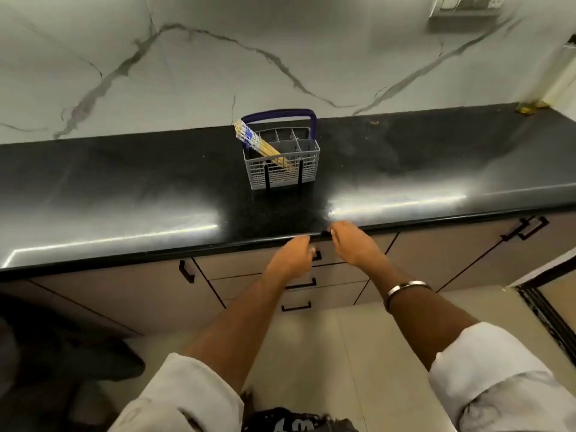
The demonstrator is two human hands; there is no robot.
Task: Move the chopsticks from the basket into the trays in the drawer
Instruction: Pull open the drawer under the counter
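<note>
A grey plastic cutlery basket (282, 163) with a dark blue handle stands on the black countertop (124, 188). Several yellow chopsticks (261, 145) with blue-and-white patterned tops lean to the left in its front compartment. Below the counter edge is a stack of shut beige drawers (339, 277). My left hand (291, 255) is at the top drawer's black handle (317, 255) and covers most of it; its fingers are hidden behind the hand. My right hand (353, 244) reaches with straight fingers to the counter's front edge and holds nothing. No trays are in view.
Cabinet doors with black handles (186, 272) (525, 232) flank the drawers. Two lower drawer handles (300, 285) (296, 307) sit under my left wrist. A marble wall backs the counter. A small yellowish object (530, 107) lies at the counter's far right corner.
</note>
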